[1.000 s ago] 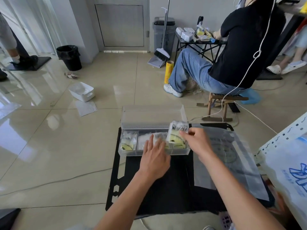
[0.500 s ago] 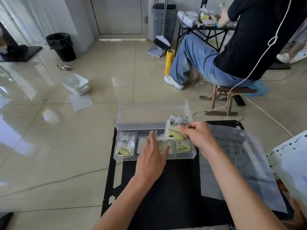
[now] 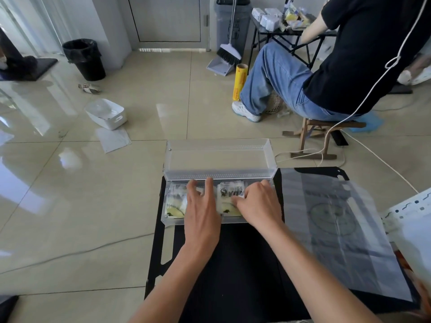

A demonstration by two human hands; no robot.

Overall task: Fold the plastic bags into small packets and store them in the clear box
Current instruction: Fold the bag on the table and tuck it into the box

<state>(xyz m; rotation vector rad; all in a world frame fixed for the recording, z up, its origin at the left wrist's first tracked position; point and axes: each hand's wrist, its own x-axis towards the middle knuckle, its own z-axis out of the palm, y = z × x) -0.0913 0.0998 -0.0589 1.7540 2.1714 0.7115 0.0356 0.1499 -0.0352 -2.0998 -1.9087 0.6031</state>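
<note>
Status: the clear box [image 3: 172, 220] sits at the far edge of the black table [image 3: 238, 264], with its lid [image 3: 217, 157] tilted back and open. I see both hands inside it.

Left hand [image 3: 200, 210]: the fingers [image 3: 208, 184] are straight and spread, pressing flat on the packets in the middle of the box. It grips nothing.

Right hand [image 3: 258, 206]: the fingers [image 3: 238, 201] are bent over the folded packet [image 3: 231, 191] at the right end of the box. I cannot tell whether they pinch it or only press it down.

Another packet [image 3: 176, 203] lies at the left end, touched by neither hand. One flat plastic bag [image 3: 338, 217] lies unfolded on the table to the right.

Hazards, as I judge them:

1. Spring-back. Folded film holds its creases poorly. If either hand lifts before the packets are wedged against each other, they may open and ride up over the rim.
2. Box shift. The box is light and sits at the table edge. Forward pressure from both hands could slide it off onto the floor.
3. Lid interference. A packet standing proud of the rim would stop the lid from closing flat.
4. Bag drift. The flat bag overhangs the table's right side. A passing forearm or a draught could drag it off.

Recommended: release one hand at a time and confirm that the packets stay seated.
</note>
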